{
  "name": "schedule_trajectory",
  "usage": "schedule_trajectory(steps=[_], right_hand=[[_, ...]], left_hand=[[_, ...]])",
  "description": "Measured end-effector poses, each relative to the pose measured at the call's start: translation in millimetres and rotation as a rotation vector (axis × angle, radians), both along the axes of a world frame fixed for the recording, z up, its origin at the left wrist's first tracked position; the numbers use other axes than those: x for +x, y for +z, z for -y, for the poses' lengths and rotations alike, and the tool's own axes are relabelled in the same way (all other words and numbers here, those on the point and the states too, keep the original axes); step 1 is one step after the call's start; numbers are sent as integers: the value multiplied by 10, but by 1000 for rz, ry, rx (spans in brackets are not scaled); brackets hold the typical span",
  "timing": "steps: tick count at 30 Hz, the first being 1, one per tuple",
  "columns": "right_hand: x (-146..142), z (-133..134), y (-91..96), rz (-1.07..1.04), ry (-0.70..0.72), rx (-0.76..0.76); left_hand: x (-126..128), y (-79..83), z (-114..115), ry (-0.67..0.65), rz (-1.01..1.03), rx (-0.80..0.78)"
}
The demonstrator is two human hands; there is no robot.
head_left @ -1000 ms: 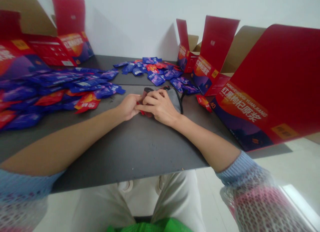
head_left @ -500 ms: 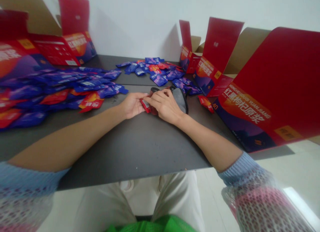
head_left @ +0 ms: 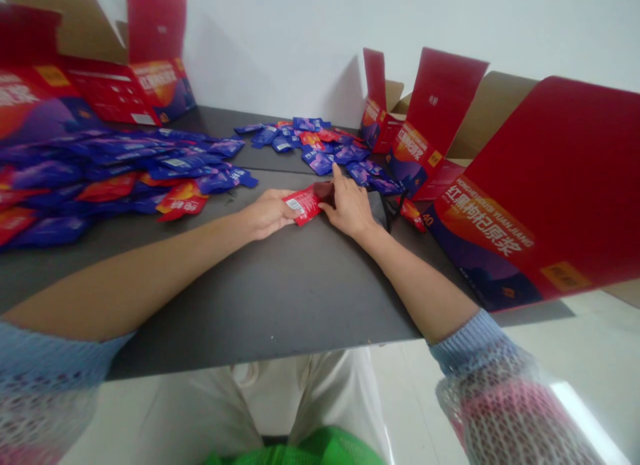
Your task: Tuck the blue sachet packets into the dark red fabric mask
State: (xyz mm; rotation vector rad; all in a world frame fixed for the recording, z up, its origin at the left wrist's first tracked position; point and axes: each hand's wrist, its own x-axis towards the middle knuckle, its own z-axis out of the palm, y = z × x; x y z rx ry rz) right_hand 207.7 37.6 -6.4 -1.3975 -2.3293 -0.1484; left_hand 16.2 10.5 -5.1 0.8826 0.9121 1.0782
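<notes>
Hands (head_left: 267, 213) (head_left: 351, 208) w/ red sachet (head_left: 302, 203) btwn

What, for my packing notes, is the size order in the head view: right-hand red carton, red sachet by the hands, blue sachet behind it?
1. Red carton
2. Red sachet and blue sachet: they look alike, and nearness to the camera leaves them unranked.

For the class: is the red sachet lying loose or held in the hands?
Held: the left hand grips one end of the red sachet, the right hand touches the other.
</notes>
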Motion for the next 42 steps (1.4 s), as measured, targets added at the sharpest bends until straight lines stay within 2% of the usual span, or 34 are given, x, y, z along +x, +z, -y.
schedule_trajectory(steps=[4, 10, 13, 15, 17, 19, 22, 24, 26, 29, 33, 36, 39, 42], right_hand=[[2, 1, -7, 19, -115, -9], [22, -26, -130, -80, -346, 149], [44, -60, -173, -170, -356, 146], [70, -78, -140, -249, -344, 110], [115, -88, -46, -347, -320, 100], [171, -84, 83, -410, -299, 157], [203, -20, 233, -408, -259, 279], [144, 70, 243, -414, -188, 289], [28, 175, 180, -412, -47, 217], [-144, 283, 51, -305, 214, 30], [-162, 240, 7, -152, 373, -86], [-82, 139, 26, -66, 362, -98], [-32, 56, 17, 4, 231, -98], [-14, 3, -12, 33, 110, -115]], left_hand=[[61, -40, 31, 130, -51, 39], [112, -146, 138, 317, -179, 305], [36, -132, 184, 401, -292, 383], [-29, -104, 202, 406, -427, 464], [-77, -72, 210, 375, -563, 531], [-88, -40, 217, 349, -627, 555], [-24, 7, 248, 356, -567, 541], [53, 27, 294, 339, -553, 555], [124, 26, 351, 269, -679, 627], [178, -4, 418, 149, -1010, 777], [180, -10, 451, -3, -1278, 947], [218, 36, 530, -86, -1339, 1039], [309, 86, 745, -157, -1323, 1071], [417, 99, 1021, -176, -1319, 1035]])
